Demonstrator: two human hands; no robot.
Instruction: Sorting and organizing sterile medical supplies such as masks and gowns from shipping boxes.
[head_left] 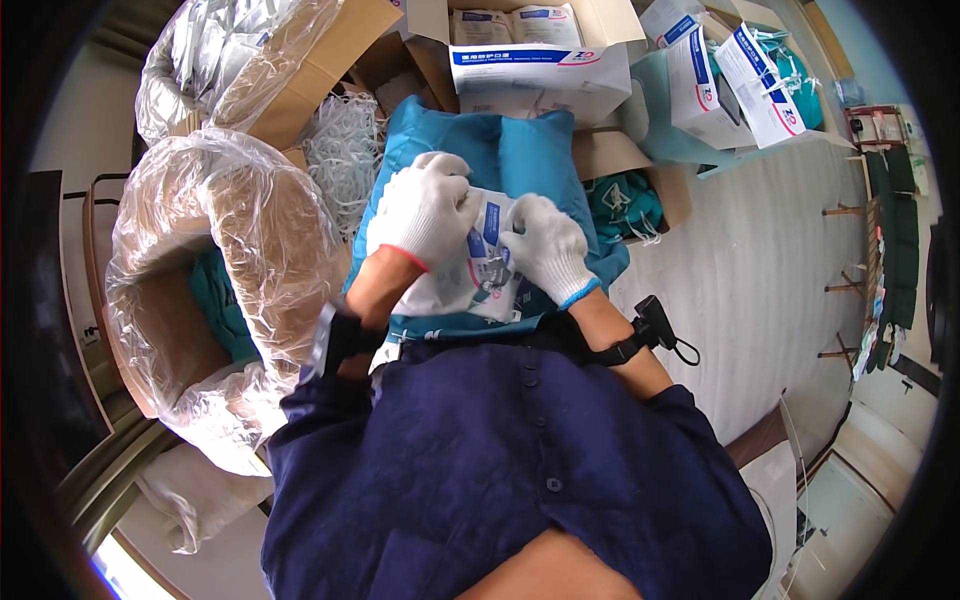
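A white packet (490, 250) with a blue and pink print is pinched between my two hands over my lap. My left hand (425, 210), in a white knit glove with a red cuff, grips its upper left edge. On the right edge closes my right hand (548, 245), gloved in white with a blue cuff. Both sets of fingers are curled, so their tips are partly hidden. Whether the white area below my left hand is the same packet or another, I cannot tell. Underneath lies a plump teal bag or cushion (535, 150).
Ahead stands a white carton (540, 78) with packets inside. White straps (345, 140) pile up left of the teal bag. A plastic-lined box (165, 340) holds teal material at left. To the right are a carton of teal items (675, 200) and upright white boxes (700, 90).
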